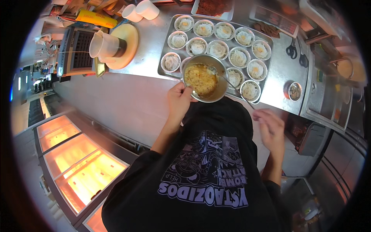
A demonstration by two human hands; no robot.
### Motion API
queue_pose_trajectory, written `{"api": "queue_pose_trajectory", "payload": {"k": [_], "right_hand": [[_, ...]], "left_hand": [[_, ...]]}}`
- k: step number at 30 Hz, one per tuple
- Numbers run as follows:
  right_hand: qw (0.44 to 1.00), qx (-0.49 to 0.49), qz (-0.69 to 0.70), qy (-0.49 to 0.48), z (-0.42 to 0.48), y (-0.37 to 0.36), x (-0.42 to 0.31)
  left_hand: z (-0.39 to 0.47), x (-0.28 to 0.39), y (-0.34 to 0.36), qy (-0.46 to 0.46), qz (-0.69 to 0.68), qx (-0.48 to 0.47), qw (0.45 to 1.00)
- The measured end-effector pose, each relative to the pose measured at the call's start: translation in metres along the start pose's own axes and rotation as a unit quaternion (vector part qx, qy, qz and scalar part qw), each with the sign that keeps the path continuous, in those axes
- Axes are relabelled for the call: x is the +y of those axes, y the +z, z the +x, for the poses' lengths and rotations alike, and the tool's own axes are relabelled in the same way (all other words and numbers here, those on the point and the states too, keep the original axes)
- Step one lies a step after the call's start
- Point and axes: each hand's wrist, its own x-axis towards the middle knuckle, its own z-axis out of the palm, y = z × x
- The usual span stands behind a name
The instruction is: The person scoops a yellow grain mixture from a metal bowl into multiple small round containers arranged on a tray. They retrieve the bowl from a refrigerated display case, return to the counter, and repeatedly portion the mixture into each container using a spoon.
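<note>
My left hand grips the rim of a round steel pot in front of my body, its thumb on the near edge. Chopped garlic in yellowish oil covers the pot's bottom. My right hand holds the end of a thin metal spoon, whose bowl dips into the garlic. Behind and partly under the pot, a metal tray carries several foil cups. White noodles fill the cups, and a few portions, such as one foil cup, bear a yellowish topping. The pot hides part of at least one cup.
Left on the steel counter, a plastic measuring jug stands on a round board. Scissors, a small metal bowl and a sink lie right. A tray of reddish food sits at the back.
</note>
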Motion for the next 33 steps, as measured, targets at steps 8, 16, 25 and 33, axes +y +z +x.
{"api": "queue_pose_trajectory", "payload": {"k": [8,16,25,33], "right_hand": [[0.971,-0.098,-0.175,-0.133,0.029,0.04,-0.01],[0.995,-0.044,-0.045,-0.077,0.023,0.052,0.004],[0.944,0.069,0.247,0.206,0.017,0.058,0.025],[0.904,0.148,0.32,0.24,0.006,0.03,0.017]], "left_hand": [[-0.007,0.004,0.0,0.026,-0.002,-0.025,0.999],[-0.012,0.01,0.004,0.003,-0.005,-0.005,1.0],[-0.009,0.009,0.006,0.003,0.001,-0.013,1.0],[0.001,0.0,0.005,-0.034,-0.054,0.029,0.998]]}}
